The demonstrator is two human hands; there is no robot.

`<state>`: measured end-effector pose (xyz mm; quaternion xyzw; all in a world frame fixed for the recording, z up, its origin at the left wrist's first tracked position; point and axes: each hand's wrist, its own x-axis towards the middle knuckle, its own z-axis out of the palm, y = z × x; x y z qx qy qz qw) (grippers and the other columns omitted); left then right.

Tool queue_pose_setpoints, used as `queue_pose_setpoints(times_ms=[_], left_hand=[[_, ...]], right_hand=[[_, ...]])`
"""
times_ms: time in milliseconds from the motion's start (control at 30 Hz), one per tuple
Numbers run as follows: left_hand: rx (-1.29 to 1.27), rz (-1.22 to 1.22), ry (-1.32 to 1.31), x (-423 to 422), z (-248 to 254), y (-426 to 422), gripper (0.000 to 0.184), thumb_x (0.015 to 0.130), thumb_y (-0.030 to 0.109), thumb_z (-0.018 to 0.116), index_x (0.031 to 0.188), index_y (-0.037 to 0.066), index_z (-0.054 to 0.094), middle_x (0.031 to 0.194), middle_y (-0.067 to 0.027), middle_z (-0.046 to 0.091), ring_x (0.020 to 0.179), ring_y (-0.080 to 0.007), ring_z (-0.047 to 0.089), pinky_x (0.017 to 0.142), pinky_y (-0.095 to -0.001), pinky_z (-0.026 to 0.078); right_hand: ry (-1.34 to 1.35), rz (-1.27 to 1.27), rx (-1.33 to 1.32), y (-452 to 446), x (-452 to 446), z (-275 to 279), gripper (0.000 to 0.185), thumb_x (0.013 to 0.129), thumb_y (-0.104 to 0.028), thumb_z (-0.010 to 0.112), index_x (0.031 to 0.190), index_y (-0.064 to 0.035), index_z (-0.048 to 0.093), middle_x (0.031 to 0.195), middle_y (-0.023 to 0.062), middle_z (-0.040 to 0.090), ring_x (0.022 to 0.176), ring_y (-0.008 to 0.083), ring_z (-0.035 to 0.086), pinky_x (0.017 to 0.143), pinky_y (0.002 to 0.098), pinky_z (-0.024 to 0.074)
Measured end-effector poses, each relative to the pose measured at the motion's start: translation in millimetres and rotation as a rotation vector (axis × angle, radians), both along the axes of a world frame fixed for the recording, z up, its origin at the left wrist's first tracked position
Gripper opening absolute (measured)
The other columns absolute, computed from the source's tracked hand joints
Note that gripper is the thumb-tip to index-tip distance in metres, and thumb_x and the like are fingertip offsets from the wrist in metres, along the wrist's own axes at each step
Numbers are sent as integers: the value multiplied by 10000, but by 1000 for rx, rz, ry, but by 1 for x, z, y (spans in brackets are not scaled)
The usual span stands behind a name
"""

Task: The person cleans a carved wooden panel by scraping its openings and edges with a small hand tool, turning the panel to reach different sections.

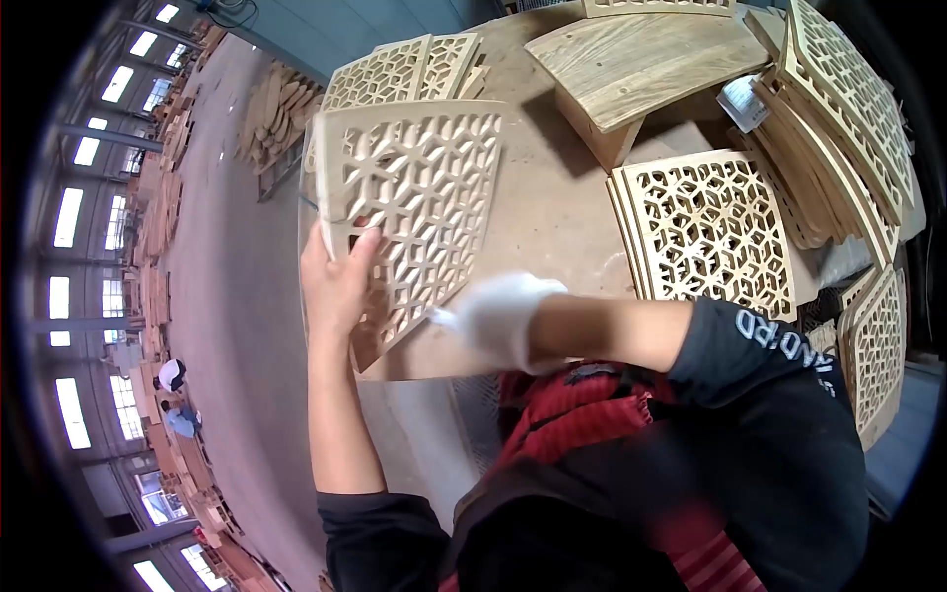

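My bare left hand [338, 281] grips the left edge of a pale wooden lattice panel [414, 212], its thumb on the face that I see. The panel stands tilted up over the worktable [557, 222], cut through with a geometric pattern. My right hand [503, 318], in a white glove, is beside the panel's lower right edge. Motion smears its fingers, so I cannot make out whether they touch the panel or hold anything.
A stack of lattice panels [715, 232] lies to the right. Behind it stands a curved wooden piece [646, 64]. More panels [853, 109] lean at the far right, and others [380, 74] lie behind the held one. Wooden pieces [279, 123] are heaped beyond the table.
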<state>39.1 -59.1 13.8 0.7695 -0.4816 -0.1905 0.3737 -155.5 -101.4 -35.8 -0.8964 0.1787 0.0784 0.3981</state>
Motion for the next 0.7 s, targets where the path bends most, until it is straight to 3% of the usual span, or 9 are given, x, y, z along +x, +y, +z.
queue_pose_setpoints(times_ms=[67,133,267,300,367,500,600,633,700], left_hand=[[-65,-73,6,22,-10,10,398,889,222,692,1182,-18,571,994,-81,657,841,-136,606,757,-279,495],[-86,-75,156,30,-17,17,482,919,367,648,1203,-14,564,1017,-79,648,859,-140,592,779,-290,484],[-176,-120,315,26,-19,22,733,933,633,490,1265,-18,538,1115,-91,625,981,-161,575,876,-318,456],[-203,-167,313,25,-19,18,836,922,700,403,1299,-38,516,1179,-104,605,1075,-171,553,941,-324,427],[-169,-187,307,20,-13,16,839,931,693,387,1304,-49,509,1203,-111,598,1097,-176,550,955,-319,422],[-180,-197,302,15,-16,12,814,956,676,335,1285,-45,520,1182,-108,593,1085,-175,554,970,-316,413],[-203,-215,250,13,-16,8,784,976,652,300,1251,-41,543,1199,-96,561,1099,-180,545,978,-318,406],[-198,-223,246,15,-17,7,781,979,648,296,1245,-42,547,1219,-95,548,1112,-180,540,981,-319,404],[-203,-221,228,12,-16,6,775,983,644,295,1229,-41,562,1214,-83,518,1086,-170,530,956,-307,408]], right_hand=[[113,90,2,14,-11,-62,448,989,-183,381,1435,-202,421,1007,175,686,888,362,673,760,460,526],[69,27,-40,7,-28,-41,555,925,-80,461,1473,-127,386,966,172,677,877,334,680,742,422,540],[-67,45,-153,-12,-37,2,643,883,-59,463,1499,-28,284,903,182,668,816,329,670,711,410,535],[-116,63,-231,-14,-37,3,658,868,-53,467,1494,5,272,885,186,664,803,328,667,703,407,533],[-328,-9,-296,-14,-40,4,692,824,-37,492,1466,89,267,831,191,649,758,309,659,687,388,529],[-400,14,-397,-16,-38,19,696,811,6,499,1463,92,274,868,173,650,771,295,650,706,382,523],[-437,0,-268,-17,-34,29,699,820,-4,504,1470,87,263,894,183,648,801,305,650,718,389,523],[-433,-30,-213,-17,-31,28,534,838,-20,505,1359,79,443,909,190,644,806,319,654,714,396,527],[-347,-97,-107,-16,-22,40,392,834,-5,516,1220,60,541,903,191,650,805,332,661,703,404,531]])
